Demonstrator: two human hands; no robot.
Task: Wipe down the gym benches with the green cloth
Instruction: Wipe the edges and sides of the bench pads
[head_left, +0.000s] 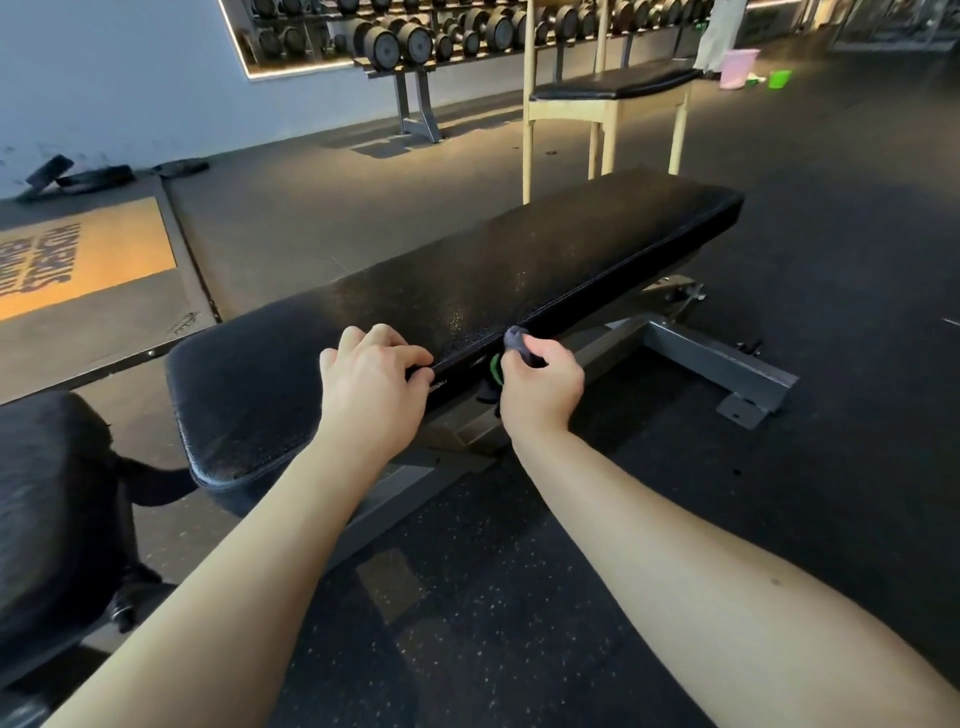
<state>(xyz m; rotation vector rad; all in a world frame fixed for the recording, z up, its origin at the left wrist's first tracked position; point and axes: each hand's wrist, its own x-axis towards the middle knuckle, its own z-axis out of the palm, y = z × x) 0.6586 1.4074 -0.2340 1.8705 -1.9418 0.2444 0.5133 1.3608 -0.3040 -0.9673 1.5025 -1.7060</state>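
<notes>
A long black padded gym bench runs from lower left to upper right on a grey steel frame. My left hand rests on the bench's near edge, fingers curled over the rim and holding nothing else. Just to its right, my right hand is closed around a bunched cloth pressed against the near side edge of the pad. Only a green sliver and a greyish tip of the cloth show past my fingers. Fine wet droplets glisten on the pad near my hands.
Another black padded seat sits at the lower left. Behind the bench stands a wooden stool with a black cushion. A dumbbell rack lines the back wall. A pink bucket and a green container stand on the dark rubber floor far right.
</notes>
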